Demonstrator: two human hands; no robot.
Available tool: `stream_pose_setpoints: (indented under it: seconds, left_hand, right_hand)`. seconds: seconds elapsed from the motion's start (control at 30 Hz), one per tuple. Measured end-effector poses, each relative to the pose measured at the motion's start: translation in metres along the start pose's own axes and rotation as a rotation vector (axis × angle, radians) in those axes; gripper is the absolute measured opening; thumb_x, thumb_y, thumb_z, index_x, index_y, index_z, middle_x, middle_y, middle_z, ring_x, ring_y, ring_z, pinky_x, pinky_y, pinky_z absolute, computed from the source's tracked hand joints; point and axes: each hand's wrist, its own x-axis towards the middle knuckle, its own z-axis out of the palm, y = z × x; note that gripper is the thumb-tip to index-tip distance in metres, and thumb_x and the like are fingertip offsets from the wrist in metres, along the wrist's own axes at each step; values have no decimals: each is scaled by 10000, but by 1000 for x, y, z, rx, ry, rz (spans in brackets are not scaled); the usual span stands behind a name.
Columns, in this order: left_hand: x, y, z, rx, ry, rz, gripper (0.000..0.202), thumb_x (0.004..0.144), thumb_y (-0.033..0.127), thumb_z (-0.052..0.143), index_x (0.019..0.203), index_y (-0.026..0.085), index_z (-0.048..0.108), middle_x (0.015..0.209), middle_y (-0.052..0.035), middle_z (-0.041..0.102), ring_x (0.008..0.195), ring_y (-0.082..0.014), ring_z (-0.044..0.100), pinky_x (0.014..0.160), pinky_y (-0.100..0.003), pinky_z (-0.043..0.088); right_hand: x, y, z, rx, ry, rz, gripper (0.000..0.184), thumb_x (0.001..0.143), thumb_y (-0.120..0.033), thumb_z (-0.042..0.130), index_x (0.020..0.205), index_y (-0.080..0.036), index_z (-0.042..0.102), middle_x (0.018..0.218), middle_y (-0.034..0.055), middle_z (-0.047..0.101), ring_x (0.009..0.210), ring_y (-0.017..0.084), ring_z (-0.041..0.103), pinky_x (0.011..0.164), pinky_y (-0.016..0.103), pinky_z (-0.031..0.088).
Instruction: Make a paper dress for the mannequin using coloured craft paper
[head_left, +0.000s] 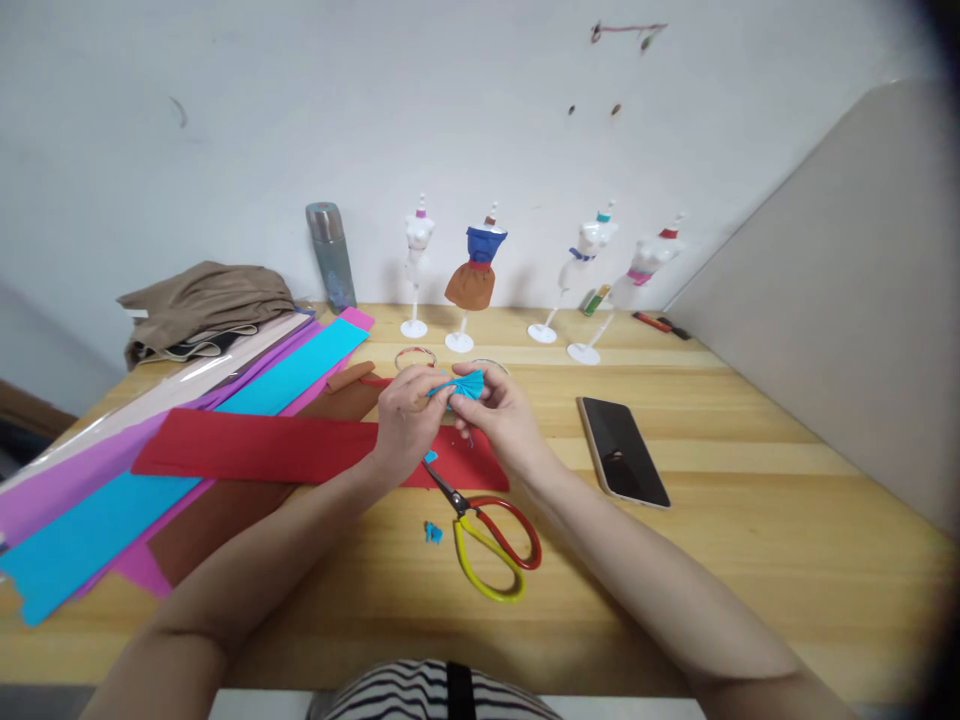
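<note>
A small pleated fan of blue crepe paper (469, 385) is pinched between both hands above the table's middle. My left hand (409, 412) grips its narrow gathered end with closed fingers. On its right side, the fingertips of my right hand (501, 415) press on the pleats. Beneath the hands lies a strip of red crepe paper (262, 447). Scissors (459, 503) with one red and one yellow handle rest just in front, their blades partly over the red strip. Small blue scraps (433, 533) lie left of the handles.
Several mini mannequins stand at the back, one wearing a blue top and brown skirt (471, 287). A thermos (331, 258) and brown folded cloth (214, 300) are at back left. Coloured paper strips (292, 372) spread leftward. A phone (624, 452) lies right. A partition (847, 290) borders the right side.
</note>
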Motion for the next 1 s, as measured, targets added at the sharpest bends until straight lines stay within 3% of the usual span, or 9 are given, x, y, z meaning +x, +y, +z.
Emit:
stream_pose_setpoints:
  seconds: [0.2, 0.33, 0.5, 0.6, 0.7, 0.83, 1.0]
  left_hand:
    - [1, 0, 2, -41, -56, -47, 161, 877, 141, 648, 784, 225, 749, 846, -35, 761, 848, -195, 713, 823, -321, 579]
    - [12, -8, -3, 114, -246, -79, 136, 878, 171, 678, 781, 220, 760, 910, -54, 777, 932, -222, 721, 912, -356, 568]
    - [20, -25, -17, 452, -531, -223, 161, 928, 253, 653, 983, 216, 799, 1076, -81, 797, 1040, -252, 727, 919, -346, 566]
    - [17, -33, -26, 567, -587, -291, 201, 929, 241, 632, 1012, 181, 805, 1081, -119, 797, 1012, -286, 737, 858, -358, 579]
    - [12, -38, -34, 640, -656, -326, 201, 905, 213, 627, 897, 119, 805, 957, -166, 793, 919, -318, 747, 776, -374, 585]
    - [5, -38, -42, 741, -750, -308, 200, 897, 245, 665, 878, 86, 785, 941, -194, 773, 980, -340, 730, 819, -392, 581]
    - [-2, -36, -49, 801, -804, -237, 185, 914, 94, 583, 938, 88, 767, 975, -167, 761, 1071, -295, 696, 891, -357, 552]
  right_hand:
    - [2, -3, -9, -79, -51, 23, 496, 695, -503, 839, 1045, -233, 614, 631, -68, 614, 497, 115, 566, 486, 257, 460]
    - [9, -7, -21, -251, 19, -45, 456, 729, -537, 787, 1026, -230, 626, 675, -50, 598, 494, 120, 535, 474, 279, 444]
    - [19, -1, -32, -451, 80, -112, 404, 709, -447, 800, 1026, -254, 641, 713, -25, 592, 534, 158, 559, 492, 313, 459]
    - [21, 7, -35, -504, 56, -95, 400, 687, -465, 805, 992, -250, 661, 764, -3, 615, 556, 164, 576, 498, 318, 462]
    - [21, 13, -35, -530, 31, -62, 423, 663, -485, 819, 979, -243, 674, 811, 11, 644, 543, 148, 573, 502, 312, 474]
    - [21, 13, -33, -554, 4, -21, 490, 613, -528, 839, 965, -223, 686, 860, 35, 687, 556, 148, 608, 516, 307, 504]
    - [21, 11, -32, -592, -13, 37, 511, 580, -557, 821, 930, -207, 693, 916, 68, 708, 546, 141, 606, 557, 337, 543]
